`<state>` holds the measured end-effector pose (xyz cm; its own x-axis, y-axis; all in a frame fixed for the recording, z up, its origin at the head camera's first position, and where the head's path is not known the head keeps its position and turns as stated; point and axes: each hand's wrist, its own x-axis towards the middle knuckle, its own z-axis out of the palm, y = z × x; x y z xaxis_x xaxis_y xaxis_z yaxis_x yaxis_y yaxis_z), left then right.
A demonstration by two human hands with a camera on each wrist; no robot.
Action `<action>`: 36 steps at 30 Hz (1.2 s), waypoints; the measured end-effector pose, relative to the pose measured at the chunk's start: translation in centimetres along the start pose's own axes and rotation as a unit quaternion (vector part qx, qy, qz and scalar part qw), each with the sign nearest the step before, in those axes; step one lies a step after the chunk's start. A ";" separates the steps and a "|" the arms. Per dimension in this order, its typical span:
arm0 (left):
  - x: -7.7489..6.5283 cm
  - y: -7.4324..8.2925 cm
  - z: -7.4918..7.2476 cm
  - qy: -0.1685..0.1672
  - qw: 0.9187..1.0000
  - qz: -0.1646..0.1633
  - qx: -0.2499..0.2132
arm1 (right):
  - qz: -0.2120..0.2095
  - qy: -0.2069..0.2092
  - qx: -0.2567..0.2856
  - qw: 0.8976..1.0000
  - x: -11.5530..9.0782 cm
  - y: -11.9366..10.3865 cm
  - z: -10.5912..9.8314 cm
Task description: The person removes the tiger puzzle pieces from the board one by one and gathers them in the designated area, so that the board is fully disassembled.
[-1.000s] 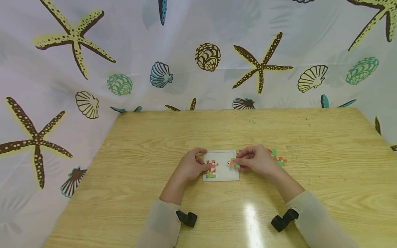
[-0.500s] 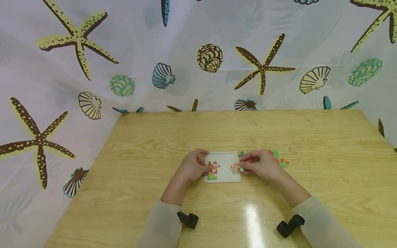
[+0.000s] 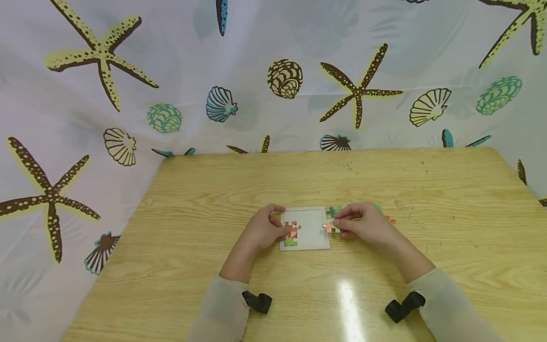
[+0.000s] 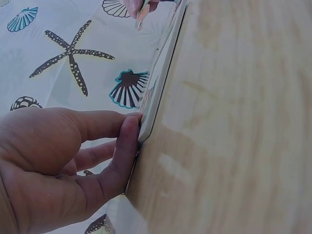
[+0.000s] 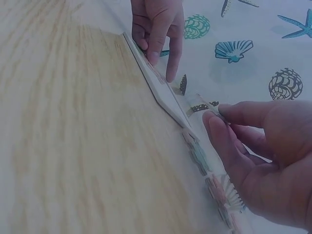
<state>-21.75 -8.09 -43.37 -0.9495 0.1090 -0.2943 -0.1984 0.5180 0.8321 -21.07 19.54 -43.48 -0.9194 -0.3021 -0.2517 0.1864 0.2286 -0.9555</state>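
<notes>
A white puzzle tray (image 3: 310,237) lies flat on the table, with a few joined orange, white and green puzzle pieces (image 3: 292,233) at its left side. My left hand (image 3: 266,229) grips the tray's left edge, thumb over the pieces and a finger at the far corner; the left wrist view shows the fingertips at the tray's rim. Between the thumb and finger of my right hand (image 3: 363,223) is a puzzle piece (image 3: 330,227), orange with an eye printed on its tab, raised over the tray's right edge. In the right wrist view this piece (image 5: 214,113) appears nearly edge-on.
Loose puzzle pieces (image 3: 333,210) in green and orange lie right of the tray, partly hidden under my right hand. The wooden table (image 3: 239,180) meets a cloth (image 3: 256,123) printed with starfish and shells at its back and sides.
My right hand has drawn the pinched puzzle piece a little to the right, from above the tray to its right edge. The left hand and tray stay put.
</notes>
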 end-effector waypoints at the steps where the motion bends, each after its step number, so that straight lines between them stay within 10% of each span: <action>1: 0.0 0.0 0.0 0.000 1.000 -0.001 -0.001 | 0.000 -0.001 -0.003 1.000 0.0 -0.1 -0.1; 36: 0.0 -0.1 0.0 0.000 1.000 0.009 -0.001 | -0.010 -0.007 -0.074 0.997 -2.0 0.3 -0.6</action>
<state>-21.70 -8.13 -43.47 -0.9528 0.1189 -0.2794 -0.1819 0.5134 0.8387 -19.40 20.76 -43.15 -0.9171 -0.3213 -0.2358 0.1141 0.3553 -0.9278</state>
